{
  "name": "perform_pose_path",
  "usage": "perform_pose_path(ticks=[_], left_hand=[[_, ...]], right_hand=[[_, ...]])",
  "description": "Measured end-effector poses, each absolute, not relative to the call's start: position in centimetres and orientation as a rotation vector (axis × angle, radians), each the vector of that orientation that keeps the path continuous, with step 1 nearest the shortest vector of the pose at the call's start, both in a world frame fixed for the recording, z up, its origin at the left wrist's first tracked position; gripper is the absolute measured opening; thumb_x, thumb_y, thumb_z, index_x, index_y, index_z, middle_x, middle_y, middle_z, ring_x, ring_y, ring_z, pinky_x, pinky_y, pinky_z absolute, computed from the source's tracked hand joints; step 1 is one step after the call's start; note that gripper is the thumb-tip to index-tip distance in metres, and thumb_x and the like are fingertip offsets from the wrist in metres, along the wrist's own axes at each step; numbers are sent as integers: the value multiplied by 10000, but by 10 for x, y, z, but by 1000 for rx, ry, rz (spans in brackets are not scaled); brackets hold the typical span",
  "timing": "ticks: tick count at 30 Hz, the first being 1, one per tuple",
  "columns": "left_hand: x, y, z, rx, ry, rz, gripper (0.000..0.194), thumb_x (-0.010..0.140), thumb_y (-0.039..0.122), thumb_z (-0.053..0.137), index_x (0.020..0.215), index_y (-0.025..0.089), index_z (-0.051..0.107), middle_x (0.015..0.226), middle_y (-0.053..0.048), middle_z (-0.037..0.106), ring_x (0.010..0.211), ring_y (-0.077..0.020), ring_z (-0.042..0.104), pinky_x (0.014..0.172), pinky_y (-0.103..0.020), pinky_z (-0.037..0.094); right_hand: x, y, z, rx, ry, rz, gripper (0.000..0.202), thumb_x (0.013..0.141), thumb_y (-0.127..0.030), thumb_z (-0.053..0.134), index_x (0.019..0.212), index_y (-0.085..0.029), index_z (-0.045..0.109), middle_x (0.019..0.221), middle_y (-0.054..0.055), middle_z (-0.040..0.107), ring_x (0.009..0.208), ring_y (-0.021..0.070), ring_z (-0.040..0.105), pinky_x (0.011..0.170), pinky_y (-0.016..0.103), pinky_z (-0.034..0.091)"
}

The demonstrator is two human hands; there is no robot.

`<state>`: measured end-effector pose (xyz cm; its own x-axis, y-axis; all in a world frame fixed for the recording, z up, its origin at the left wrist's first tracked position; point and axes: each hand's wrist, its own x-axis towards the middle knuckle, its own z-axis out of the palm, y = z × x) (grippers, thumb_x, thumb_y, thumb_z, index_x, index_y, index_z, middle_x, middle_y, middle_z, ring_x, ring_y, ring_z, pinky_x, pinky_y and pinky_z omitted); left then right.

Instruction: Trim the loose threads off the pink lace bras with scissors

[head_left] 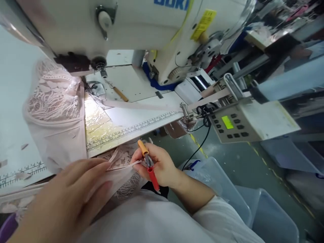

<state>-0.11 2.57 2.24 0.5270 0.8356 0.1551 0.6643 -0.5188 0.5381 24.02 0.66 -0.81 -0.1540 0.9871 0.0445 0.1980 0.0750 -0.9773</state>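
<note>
Pale pink fabric with lace (pixel 124 173) is stretched between my two hands, below the table's front edge. My left hand (pixel 73 189) is closed on it, fingertips at its upper edge. In my right hand (pixel 162 165) are small snips (pixel 153 177) with an orange and a red handle; its thumb and fingertips also pinch the end of the fabric's seam. Another part of the lace garment (pixel 55 101) lies at the sewing machine's needle area, at the left. A pale elastic band (pixel 136 106) runs from there to the right.
The sewing machine (pixel 134 30) stands over the white table (pixel 141 118), which has a printed ruler along its edge. An orange-handled tool (pixel 120 93) lies on the machine bed. A control box (pixel 235 121) is at the right, above clear plastic bins (pixel 273 212) on the floor.
</note>
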Motion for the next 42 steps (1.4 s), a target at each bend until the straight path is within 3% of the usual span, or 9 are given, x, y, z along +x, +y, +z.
perform_pose_path(ticks=[3,5,9,14,20,24,30,42], left_hand=[[32,34,22,2546,991,412,263,932,367,442,823,263,658,747,2,673,629,-194,634,512,-308,462],[40,38,21,2469,951,375,303,946,323,415,743,251,627,656,21,623,568,-158,607,474,-266,432],[36,40,18,2170,939,326,227,934,340,472,770,269,613,670,43,616,587,-123,608,517,-191,454],[31,40,16,2090,961,269,171,914,371,517,817,301,638,721,43,651,625,-137,637,547,-177,475],[36,37,19,2219,995,274,181,932,350,485,828,288,619,736,45,667,625,-139,643,545,-199,471],[51,32,20,2444,1041,450,167,924,360,491,979,239,592,785,-3,697,644,-176,670,521,-237,476],[64,32,18,2418,971,551,152,933,240,455,871,207,589,695,11,645,601,-139,637,542,-208,456],[61,32,19,1906,1047,401,199,912,361,501,858,242,652,754,10,672,676,-153,626,620,-244,470]], right_hand=[[242,4,-3,-1174,-1497,1173,146,771,-292,651,819,-182,569,744,13,605,631,131,546,579,248,466],[244,4,-3,-1149,-1474,1194,175,779,-317,661,833,-185,559,777,15,604,655,129,554,595,245,478],[250,6,-11,-1106,-1322,1365,283,734,-376,724,823,-195,524,750,-6,577,621,112,524,590,249,485],[250,9,-16,-1068,-1187,1498,301,688,-339,758,809,-198,521,743,-16,577,609,103,513,590,254,488],[247,9,-15,-1085,-1211,1403,265,688,-284,737,768,-200,498,731,-24,553,609,101,497,594,246,465],[245,5,-14,-1168,-1247,1336,260,693,-257,716,736,-201,466,711,-31,537,579,94,470,540,226,412],[246,3,-12,-1161,-1243,1389,257,710,-321,729,774,-194,515,722,-22,556,597,100,500,572,241,454],[248,3,-13,-1143,-1285,1331,271,730,-359,739,805,-203,531,735,-19,578,592,102,519,564,239,457]])
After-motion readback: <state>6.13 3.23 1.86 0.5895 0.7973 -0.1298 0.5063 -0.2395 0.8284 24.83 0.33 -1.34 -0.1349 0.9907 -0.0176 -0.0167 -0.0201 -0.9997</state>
